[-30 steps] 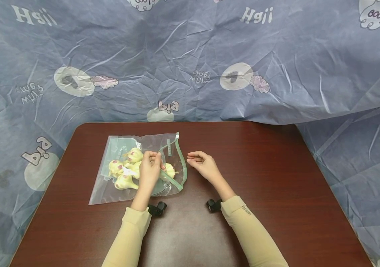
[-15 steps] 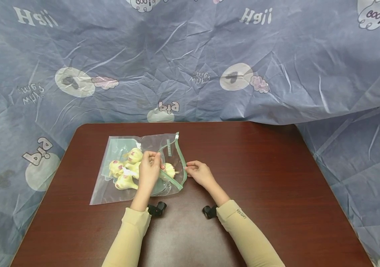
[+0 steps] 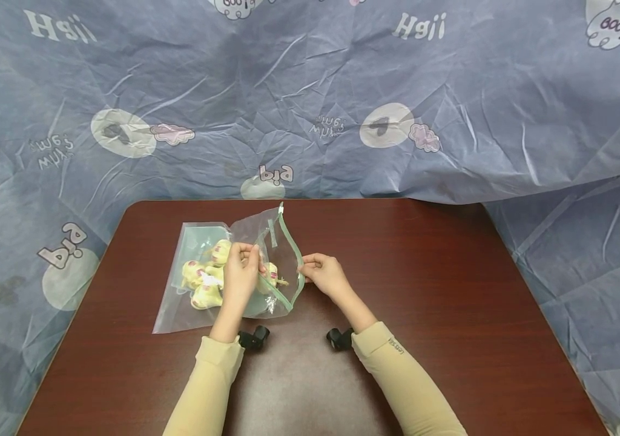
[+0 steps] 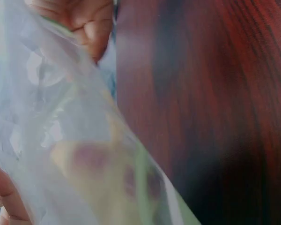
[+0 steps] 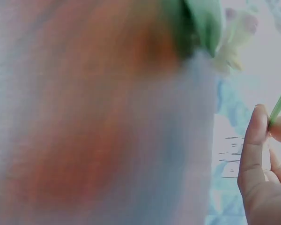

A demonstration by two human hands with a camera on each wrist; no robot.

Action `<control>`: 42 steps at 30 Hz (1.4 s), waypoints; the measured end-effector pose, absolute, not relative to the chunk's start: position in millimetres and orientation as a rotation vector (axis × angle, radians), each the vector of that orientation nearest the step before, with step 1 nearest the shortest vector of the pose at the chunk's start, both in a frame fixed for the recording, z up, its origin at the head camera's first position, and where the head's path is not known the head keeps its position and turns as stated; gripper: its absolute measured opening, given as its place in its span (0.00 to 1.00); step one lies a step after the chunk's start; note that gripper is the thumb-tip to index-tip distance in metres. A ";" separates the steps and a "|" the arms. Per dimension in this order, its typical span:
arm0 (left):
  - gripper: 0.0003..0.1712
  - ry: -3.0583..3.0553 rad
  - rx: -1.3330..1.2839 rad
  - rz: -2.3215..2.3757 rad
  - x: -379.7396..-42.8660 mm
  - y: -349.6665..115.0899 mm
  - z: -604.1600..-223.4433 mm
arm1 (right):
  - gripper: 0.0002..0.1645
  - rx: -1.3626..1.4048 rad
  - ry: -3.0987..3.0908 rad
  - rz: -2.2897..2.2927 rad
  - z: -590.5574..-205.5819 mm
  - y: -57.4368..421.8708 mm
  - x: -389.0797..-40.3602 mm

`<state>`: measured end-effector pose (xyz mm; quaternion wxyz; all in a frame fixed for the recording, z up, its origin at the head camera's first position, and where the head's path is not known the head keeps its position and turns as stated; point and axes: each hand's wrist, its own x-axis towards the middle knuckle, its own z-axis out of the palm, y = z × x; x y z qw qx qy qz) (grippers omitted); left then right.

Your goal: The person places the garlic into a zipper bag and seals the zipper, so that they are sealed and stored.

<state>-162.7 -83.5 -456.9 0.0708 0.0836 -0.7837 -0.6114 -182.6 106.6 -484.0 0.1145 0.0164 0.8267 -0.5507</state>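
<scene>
A clear zip bag [image 3: 171, 312] with a green-edged mouth lies on the table, several pale garlic bulbs [image 3: 206, 295] with purplish marks inside it. My left hand [image 3: 241, 269] pinches the near-side edge of the mouth between thumb and fingers. Opposite, my right hand [image 3: 323, 275] pinches the other green edge, so the mouth gapes between them. The right wrist view shows thumb and finger of the right hand [image 5: 260, 154] meeting on the green strip [image 5: 280, 104]. One bulb [image 4: 103, 173] shows blurred through the plastic in the left wrist view, close to the mouth.
The dark red-brown table [image 3: 424, 290] extends to the right of the bag and in front of it. Behind it hangs a wrinkled blue-grey printed cloth [image 3: 310, 72]. A black wrist camera [image 3: 339, 339] sits on the right wrist, another camera [image 3: 254, 338] on the left.
My right hand came in from the right and took hold of the bag's outer green edge. The mouth has lifted and tilted, its far corner moving up and left; the left hand keeps its pinch.
</scene>
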 end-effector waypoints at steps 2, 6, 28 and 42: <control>0.12 -2.340 0.247 -1.853 -163.4 -84.3 -455.6 | 0.16 0.038 2.429 -1.633 -475.8 106.3 -182.5; 0.12 -2.330 0.246 -1.867 -164.1 -83.2 -453.9 | 0.16 0.004 2.437 -1.661 -465.1 105.6 -180.4; 0.17 -2.618 0.014 -1.636 -155.1 -45.3 -463.4 | 0.17 0.121 2.249 -1.840 -484.0 115.7 -154.1; 0.22 -2.760 -0.251 -1.453 -139.2 -26.1 -472.4 | 0.17 0.220 2.002 -2.033 -499.2 128.0 -150.9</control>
